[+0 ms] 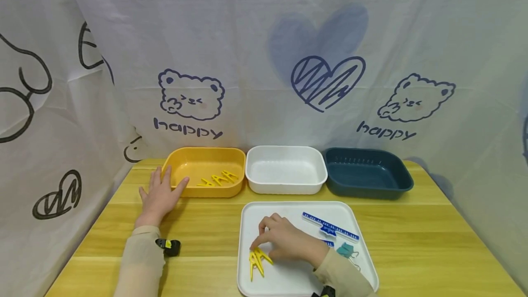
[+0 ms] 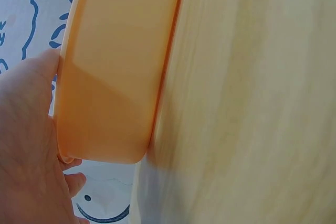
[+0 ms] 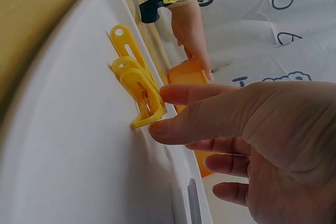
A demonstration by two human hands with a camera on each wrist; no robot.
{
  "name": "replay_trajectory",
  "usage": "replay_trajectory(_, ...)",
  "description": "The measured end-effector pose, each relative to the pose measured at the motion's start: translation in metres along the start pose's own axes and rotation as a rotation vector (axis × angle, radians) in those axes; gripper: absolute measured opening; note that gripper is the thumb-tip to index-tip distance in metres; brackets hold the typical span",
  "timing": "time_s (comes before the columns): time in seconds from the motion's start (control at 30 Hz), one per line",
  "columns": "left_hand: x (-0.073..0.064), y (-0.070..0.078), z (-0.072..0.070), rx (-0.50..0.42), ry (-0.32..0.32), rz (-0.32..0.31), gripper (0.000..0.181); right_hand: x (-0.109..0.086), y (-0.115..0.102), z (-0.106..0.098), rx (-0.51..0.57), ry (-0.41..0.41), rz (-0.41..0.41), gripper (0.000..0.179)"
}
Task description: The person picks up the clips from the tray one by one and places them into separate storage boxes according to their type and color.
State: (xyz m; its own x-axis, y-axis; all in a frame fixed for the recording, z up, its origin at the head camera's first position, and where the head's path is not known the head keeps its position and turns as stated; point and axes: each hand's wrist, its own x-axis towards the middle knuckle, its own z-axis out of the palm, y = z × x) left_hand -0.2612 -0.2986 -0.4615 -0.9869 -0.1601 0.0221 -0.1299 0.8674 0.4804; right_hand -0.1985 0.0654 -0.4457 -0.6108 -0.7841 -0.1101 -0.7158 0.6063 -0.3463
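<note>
In the head view my left hand rests at the near left corner of the yellow bin, fingers spread. The left wrist view shows its thumb at the rim of the bin. Three yellow clothespins lie inside that bin. Over the white tray, my right hand pinches the end of a yellow clothespin between thumb and index finger. Seen from the right wrist, this clothespin overlaps another yellow clothespin; the other fingers hang loosely bent.
A long blue clip lies on the tray's far right side, and a second blue clip is partly hidden by my right hand. Near it is a teal binder clip. A white bin and a dark blue bin stand beside the yellow one.
</note>
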Motion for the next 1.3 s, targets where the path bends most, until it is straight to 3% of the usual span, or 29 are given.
replay_trajectory(0.13, 0.000, 0.000, 0.000, 0.002, 0.001, 0.001, 0.097, 0.001, 0.000, 0.001, 0.001, -0.013, 0.031, 0.043)
replay_trajectory(0.5, 0.001, 0.001, 0.000, 0.000, 0.003, 0.003, 0.097, -0.002, 0.007, -0.003, -0.119, 0.029, 0.083, 0.028)
replay_trajectory(0.8, 0.001, 0.001, -0.001, -0.005, 0.002, 0.003, 0.097, -0.001, 0.012, -0.004, -0.062, 0.024, 0.146, 0.019)
replay_trajectory(1.3, 0.000, 0.001, 0.000, -0.006, -0.005, -0.001, 0.097, -0.003, 0.014, -0.004, -0.010, 0.018, 0.155, 0.019)
